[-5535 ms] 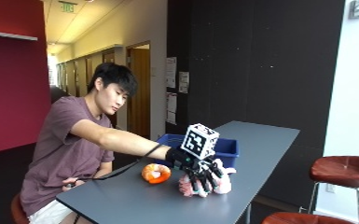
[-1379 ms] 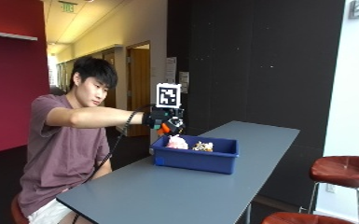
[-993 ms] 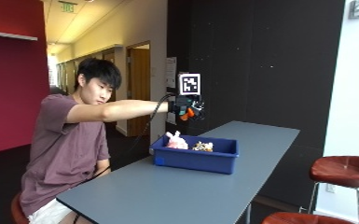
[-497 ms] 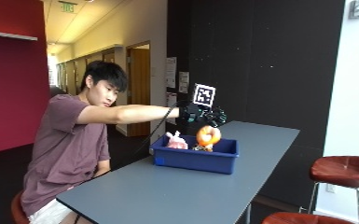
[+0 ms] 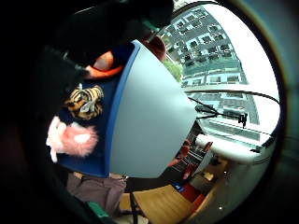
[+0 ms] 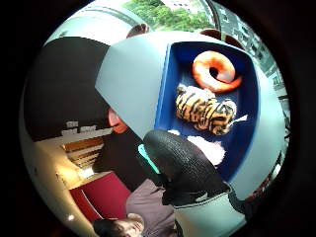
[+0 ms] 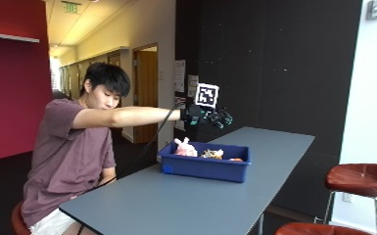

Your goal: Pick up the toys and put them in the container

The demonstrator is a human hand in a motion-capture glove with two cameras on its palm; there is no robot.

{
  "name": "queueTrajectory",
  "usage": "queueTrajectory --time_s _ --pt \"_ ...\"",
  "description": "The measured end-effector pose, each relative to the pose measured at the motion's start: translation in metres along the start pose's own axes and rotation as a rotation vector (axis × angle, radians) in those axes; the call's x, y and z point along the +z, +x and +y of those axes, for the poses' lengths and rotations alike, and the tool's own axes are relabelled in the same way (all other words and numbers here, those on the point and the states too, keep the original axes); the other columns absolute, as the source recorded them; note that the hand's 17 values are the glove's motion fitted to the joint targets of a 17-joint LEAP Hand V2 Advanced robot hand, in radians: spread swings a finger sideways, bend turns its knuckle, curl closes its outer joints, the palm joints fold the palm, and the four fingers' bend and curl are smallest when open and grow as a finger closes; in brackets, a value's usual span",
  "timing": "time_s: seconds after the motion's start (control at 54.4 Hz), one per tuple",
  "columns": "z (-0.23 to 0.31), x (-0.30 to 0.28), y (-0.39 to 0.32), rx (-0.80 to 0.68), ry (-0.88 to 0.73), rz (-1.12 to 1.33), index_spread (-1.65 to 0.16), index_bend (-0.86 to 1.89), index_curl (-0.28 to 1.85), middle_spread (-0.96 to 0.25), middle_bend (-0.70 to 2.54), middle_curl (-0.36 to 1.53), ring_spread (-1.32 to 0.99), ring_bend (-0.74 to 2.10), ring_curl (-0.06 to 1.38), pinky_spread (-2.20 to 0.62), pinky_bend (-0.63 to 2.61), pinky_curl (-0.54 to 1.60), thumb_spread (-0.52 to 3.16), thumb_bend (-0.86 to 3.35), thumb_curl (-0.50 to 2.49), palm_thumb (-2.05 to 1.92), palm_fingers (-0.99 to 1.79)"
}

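A blue container sits on the grey table, holding a pink plush, a striped tiger toy and an orange ring toy. Above its far side hovers the gloved right hand, its grip released, fingers spread and holding nothing.

Outside view beside the table, both palm views above, all sharing the blue container.

Blue rectangular container standing on the grey worktop, holding three plush toys side by side: orange ring, striped tiger, pink-and-white animal.
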State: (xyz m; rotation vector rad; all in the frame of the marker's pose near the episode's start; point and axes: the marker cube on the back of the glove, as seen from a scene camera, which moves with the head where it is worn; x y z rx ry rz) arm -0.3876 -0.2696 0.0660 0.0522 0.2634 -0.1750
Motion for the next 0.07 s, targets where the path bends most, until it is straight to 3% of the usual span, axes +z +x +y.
queueTrajectory --time_s 0.074 --pt "0.0135 -0.0034 -0.0045 -0.173 0.002 -0.009 -0.09 0.07 0.25 0.09 0.10 0.34 0.05 0.24 0.39 0.08 0.90 0.42 1.12 -0.08 0.36 -0.10 -0.31"
